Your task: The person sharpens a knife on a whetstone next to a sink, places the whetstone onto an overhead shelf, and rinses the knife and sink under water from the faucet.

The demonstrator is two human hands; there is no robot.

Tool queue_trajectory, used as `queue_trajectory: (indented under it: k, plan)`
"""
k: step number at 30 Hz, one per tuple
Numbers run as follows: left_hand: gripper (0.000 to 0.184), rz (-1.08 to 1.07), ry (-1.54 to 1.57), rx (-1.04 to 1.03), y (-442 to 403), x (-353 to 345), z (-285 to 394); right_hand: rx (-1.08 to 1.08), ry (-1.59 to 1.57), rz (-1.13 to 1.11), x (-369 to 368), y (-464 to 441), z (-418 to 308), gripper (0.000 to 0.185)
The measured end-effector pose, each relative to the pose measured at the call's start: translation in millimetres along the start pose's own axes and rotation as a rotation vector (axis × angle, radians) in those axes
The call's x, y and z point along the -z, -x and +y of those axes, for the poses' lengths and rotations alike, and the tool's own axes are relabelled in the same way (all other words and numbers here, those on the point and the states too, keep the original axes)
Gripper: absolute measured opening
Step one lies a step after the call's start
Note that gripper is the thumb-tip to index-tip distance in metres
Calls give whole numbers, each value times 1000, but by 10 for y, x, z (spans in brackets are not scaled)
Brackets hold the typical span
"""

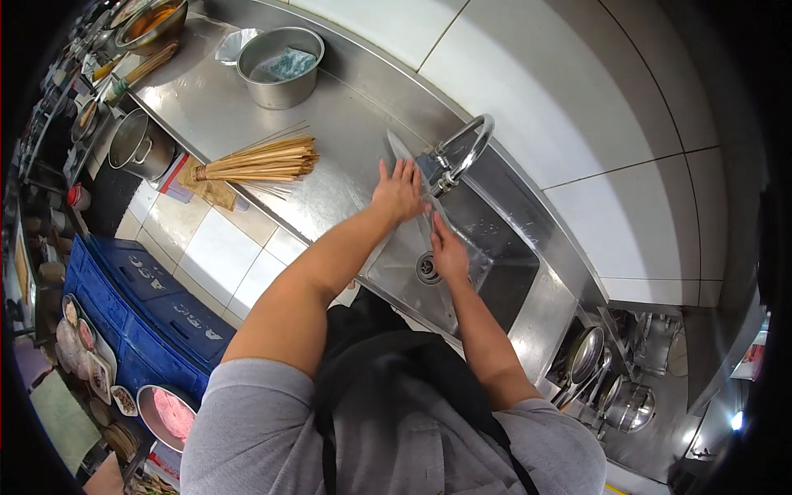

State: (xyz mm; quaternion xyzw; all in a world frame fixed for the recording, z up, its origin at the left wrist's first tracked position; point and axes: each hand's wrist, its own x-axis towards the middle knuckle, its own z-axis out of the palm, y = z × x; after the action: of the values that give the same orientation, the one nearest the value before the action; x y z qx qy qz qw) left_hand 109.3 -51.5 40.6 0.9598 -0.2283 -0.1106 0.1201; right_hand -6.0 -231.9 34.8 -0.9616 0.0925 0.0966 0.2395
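Note:
A knife with a pale blade (397, 143) lies slanting across the left rim of the steel sink (516, 285), its tip toward the wall. My left hand (399, 193) rests flat on the blade with its fingers spread. Below and to the right, over the basin, my right hand (448, 249) is closed around the knife's near end; the handle is mostly hidden by the fingers. The curved faucet (487, 136) rises just beyond both hands. The round drain (427, 268) shows beside my right wrist.
On the steel counter (342, 107) are a bundle of wooden sticks (264, 159) and a round metal pot (280, 92) holding a green cloth (294, 63). Blue crates (148, 297) and a bowl of pink food (173, 412) are at left. Pans (586, 355) sit at lower right.

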Motion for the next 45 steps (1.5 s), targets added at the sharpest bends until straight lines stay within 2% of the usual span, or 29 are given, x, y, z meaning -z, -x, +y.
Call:
queue_trajectory:
  k: [3, 5, 7, 8, 10, 14, 16, 18, 23, 26, 30, 33, 37, 39, 45]
  plan:
    - [91, -58, 18, 5, -95, 187, -61, 22, 17, 46, 19, 3, 28, 55]
    - [91, -34, -17, -18, 200, 94, 13, 66, 30, 66, 23, 184, 88, 55]
    - [91, -22, -51, -39, 576, -17, 168, 119, -24, 7, 26, 621, 258, 55]
    - [92, -87, -41, -63, 782, -13, 249, 122, -26, 1, 47, 744, 266, 55]
    - [92, -158, -30, -84, 832, -53, 257, 34, -26, -87, 87, 905, 232, 54]
    - [93, 65, -88, 16, 193, -123, 32, 22, 85, -34, 107, 76, -17, 53]
    - [92, 77, -69, 92, -141, 40, -119, -15, 88, -49, 93, -251, -169, 52]
    - [91, 35, -57, 93, -146, 160, -99, 139, 106, 127, 4, -411, -111, 53]
    - [91, -18, -59, 44, 633, 9, 203, 94, 4, -10, 47, 555, 151, 55]
    - [91, -118, -30, -14, 812, -67, 285, 113, -55, -46, -25, 695, 352, 56]
    - [91, 45, -56, 124, 186, -35, -62, 152, 32, 13, 88, -153, -70, 47]
    - [91, -18, 25, 217, -227, 166, -289, 116, 152, 16, 107, -569, -328, 40]
    - [90, -36, -60, 165, -68, 213, -218, 127, 241, -14, 78, -594, -280, 42]
    - [90, -67, -26, 7, 53, 145, -129, 114, 240, -13, 48, -591, -276, 44]
    - [88, -64, -4, 62, 58, 80, 24, 40, 141, -48, 201, -449, -433, 48]
